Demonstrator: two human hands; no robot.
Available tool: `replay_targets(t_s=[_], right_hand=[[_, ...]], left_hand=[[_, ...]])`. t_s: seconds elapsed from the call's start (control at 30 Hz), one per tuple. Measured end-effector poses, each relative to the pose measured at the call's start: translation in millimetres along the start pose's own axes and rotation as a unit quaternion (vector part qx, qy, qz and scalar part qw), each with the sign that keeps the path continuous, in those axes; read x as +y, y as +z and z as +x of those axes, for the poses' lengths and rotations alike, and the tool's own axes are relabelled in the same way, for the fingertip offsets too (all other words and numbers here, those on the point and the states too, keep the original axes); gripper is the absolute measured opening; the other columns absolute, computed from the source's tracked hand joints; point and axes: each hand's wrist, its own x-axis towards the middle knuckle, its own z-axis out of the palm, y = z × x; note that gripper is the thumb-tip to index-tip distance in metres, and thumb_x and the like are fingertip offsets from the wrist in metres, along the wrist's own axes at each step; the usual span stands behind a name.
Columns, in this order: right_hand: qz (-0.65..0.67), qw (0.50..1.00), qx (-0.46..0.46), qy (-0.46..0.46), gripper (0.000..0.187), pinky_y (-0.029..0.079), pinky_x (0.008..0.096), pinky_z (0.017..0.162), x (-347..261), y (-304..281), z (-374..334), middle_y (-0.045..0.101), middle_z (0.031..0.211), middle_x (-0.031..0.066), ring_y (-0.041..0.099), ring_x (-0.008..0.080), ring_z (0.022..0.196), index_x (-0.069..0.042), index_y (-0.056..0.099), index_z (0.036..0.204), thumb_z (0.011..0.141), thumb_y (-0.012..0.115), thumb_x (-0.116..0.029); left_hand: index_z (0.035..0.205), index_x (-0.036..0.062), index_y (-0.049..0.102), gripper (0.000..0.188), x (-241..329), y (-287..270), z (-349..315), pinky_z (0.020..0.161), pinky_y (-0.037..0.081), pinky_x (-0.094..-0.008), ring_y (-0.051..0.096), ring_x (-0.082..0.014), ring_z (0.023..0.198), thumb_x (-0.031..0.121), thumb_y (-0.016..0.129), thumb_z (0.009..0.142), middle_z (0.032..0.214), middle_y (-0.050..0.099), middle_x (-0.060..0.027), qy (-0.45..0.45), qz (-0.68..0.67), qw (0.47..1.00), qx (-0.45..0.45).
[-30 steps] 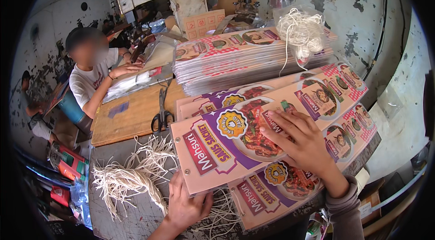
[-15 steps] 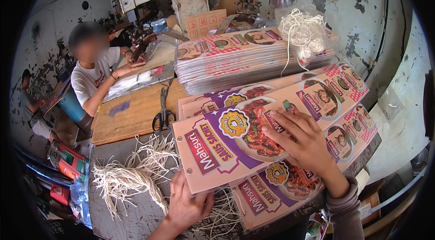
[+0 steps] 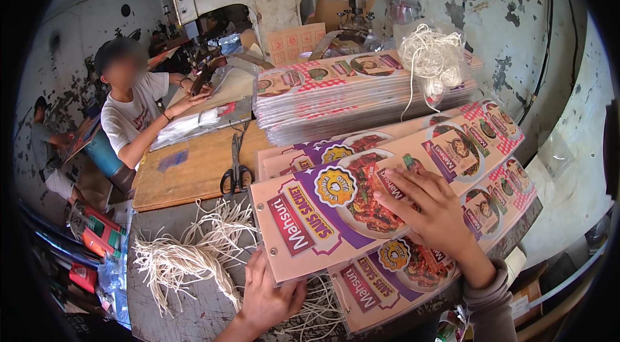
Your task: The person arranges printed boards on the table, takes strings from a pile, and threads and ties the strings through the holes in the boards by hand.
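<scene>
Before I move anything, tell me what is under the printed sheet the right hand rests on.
More printed sheets show past the top sheet's near and far edges, loose string past the near one. Whatever its middle covers cannot be seen.

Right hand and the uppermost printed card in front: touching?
Touching. The head view shows the right hand laid palm-down across the printed card, fingers spread over its face with no visible gap.

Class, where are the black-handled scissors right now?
In the head view, left of centre, the scissors lie on the wooden board, just left of the printed cards.
</scene>
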Motion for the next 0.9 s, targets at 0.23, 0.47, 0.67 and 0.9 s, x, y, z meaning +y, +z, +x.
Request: replay_targets(t_s=[0.23, 0.47, 0.67, 0.9], right_hand=[[0.0, 1.0, -0.003, -0.008, 0.053, 0.039, 0.0404, 0.096, 1.3, -1.4, -0.6, 0.053, 0.124, 0.0082, 0.052, 0.0215, 0.112, -0.016, 0.056, 0.121, 0.068, 0.059, -0.008], [0.039, 0.999, -0.014, 0.019, 0.058, 0.039, 0.04, 0.094, 3.8, -0.5, -0.9, 0.053, 0.126, 0.0115, 0.051, 0.0221, 0.115, -0.004, 0.053, 0.122, 0.064, 0.058, -0.008], [0.049, 0.998, -0.031, 0.021, 0.066, 0.036, 0.0406, 0.098, 4.8, -2.3, -2.2, 0.046, 0.133, 0.012, 0.044, 0.0225, 0.123, -0.006, 0.051, 0.125, 0.06, 0.061, -0.008], [0.05, 0.995, -0.043, 0.069, 0.078, 0.028, 0.0445, 0.105, -1.1, 0.3, -2.2, 0.034, 0.142, 0.0133, 0.033, 0.0288, 0.13, -0.015, 0.045, 0.132, 0.056, 0.061, -0.004]], left_hand=[[0.1, 0.0076, 0.064, 0.032, 1.2, 0.7, -1.2, 0.095, 0.036, -0.0533, 0.04, -0.0378, 0.113, 0.016, 0.068, 0.069, 0.116, 0.043, -0.0212, 0.002, 0.007, 1.0, 0.01], [0.1, 0.0075, 0.064, 0.032, 0.0, 0.9, 0.9, 0.095, 0.036, -0.0533, 0.042, -0.0388, 0.112, 0.016, 0.068, 0.07, 0.114, 0.045, -0.0218, 0.004, 0.009, 1.0, 0.005], [0.098, 0.0073, 0.064, 0.03, 0.0, -0.2, 2.2, 0.095, 0.036, -0.0532, 0.042, -0.0391, 0.112, 0.016, 0.067, 0.07, 0.115, 0.045, -0.0215, 0.005, 0.002, 1.0, 0.006], [0.098, 0.0076, 0.064, 0.03, 1.1, 1.3, -0.2, 0.095, 0.036, -0.0535, 0.041, -0.0385, 0.113, 0.016, 0.068, 0.069, 0.116, 0.044, -0.0211, 0.006, 0.008, 1.0, 0.014]])
